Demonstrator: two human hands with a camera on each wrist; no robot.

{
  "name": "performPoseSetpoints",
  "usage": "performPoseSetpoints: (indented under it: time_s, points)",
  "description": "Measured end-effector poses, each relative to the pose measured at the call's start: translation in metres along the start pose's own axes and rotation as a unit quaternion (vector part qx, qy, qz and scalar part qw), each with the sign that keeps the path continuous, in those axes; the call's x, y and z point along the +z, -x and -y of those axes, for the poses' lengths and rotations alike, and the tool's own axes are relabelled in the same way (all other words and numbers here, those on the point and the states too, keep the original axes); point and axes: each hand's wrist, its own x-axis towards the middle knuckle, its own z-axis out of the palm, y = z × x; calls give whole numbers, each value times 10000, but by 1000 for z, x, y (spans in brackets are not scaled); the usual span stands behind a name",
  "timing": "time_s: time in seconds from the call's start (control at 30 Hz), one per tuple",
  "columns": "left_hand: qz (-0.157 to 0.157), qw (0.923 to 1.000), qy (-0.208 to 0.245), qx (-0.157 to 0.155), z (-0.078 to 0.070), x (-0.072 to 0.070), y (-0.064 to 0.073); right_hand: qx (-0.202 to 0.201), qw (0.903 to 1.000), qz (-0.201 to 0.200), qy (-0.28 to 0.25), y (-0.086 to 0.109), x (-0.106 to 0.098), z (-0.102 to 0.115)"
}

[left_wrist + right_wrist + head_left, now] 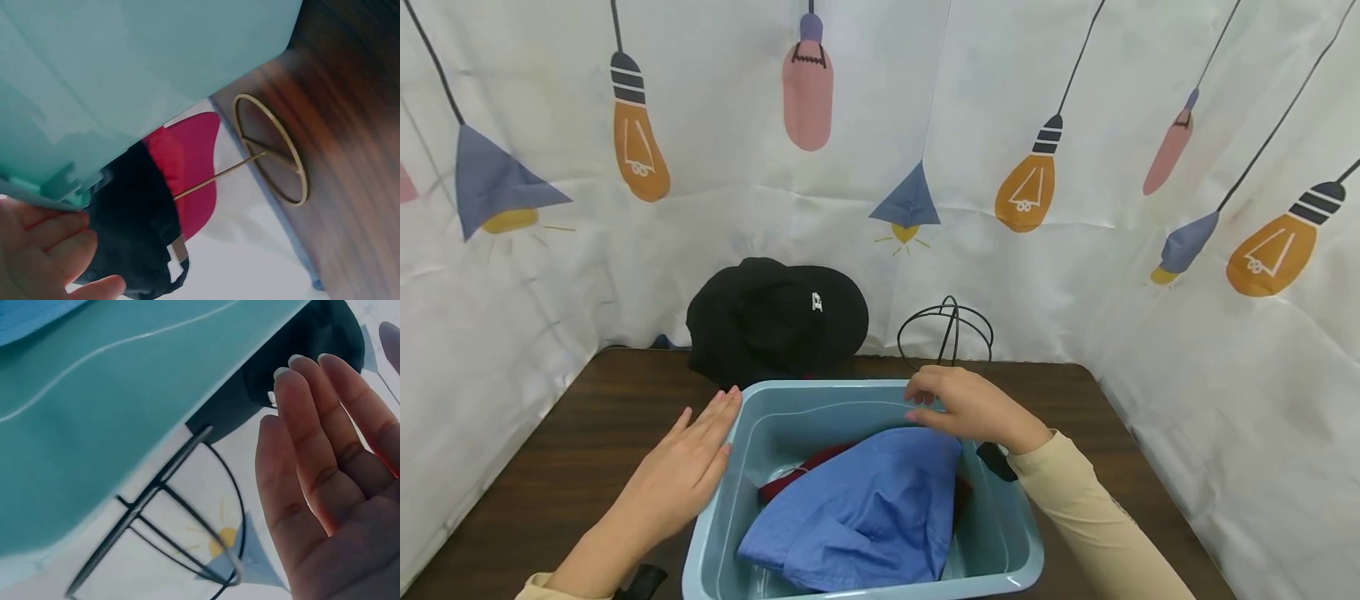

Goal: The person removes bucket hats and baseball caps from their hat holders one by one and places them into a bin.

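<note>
A light blue plastic basin [1022, 533] stands at the front of the table. In it lies a blue fabric hat [865, 508], with a dark red item [816, 465] partly hidden under it. My left hand [681, 462] rests along the basin's left rim, fingers straight; the left wrist view shows its fingers [65, 240] at the rim. Over the back right rim hovers my right hand [966, 404], fingers loosely bent and holding nothing, as its bare palm in the right wrist view [350, 481] confirms. Behind the basin is a black cap [775, 312] with a white letter mark.
A black wire stand [946, 321] rises behind the basin at the right. In the left wrist view, a brass-coloured round stand base [300, 169] and a pinkish-red brim [197, 169] show near the cap. Brown tabletop [580, 433] extends at both sides; a lamp-patterned curtain [865, 267] encloses the back.
</note>
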Motion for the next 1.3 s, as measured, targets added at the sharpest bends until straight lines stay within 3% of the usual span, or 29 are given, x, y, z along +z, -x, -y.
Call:
performPoseSetpoints:
  time_s: [0.27, 0.57, 0.8, 1.07, 1.3]
  points:
    - [373, 9989, -160, -214, -4, -6, -1, -217, 9988, -428, -110, -35, -6, 5]
    - [324, 9991, -89, -249, -2, -5, 2, -240, 9978, -600, 178, -84, -14, 24]
    - [199, 9996, -146, -147, -1, -4, 0, -103, 9971, -740, 118, -120, -15, 28]
    - [240, 9994, -236, -108, -2, -5, -4, 328, 9945, -955, 291, -147, -11, 29]
    - [274, 9993, -188, -199, -3, -6, 0, 163, 9914, -1205, 483, -171, 1, 24]
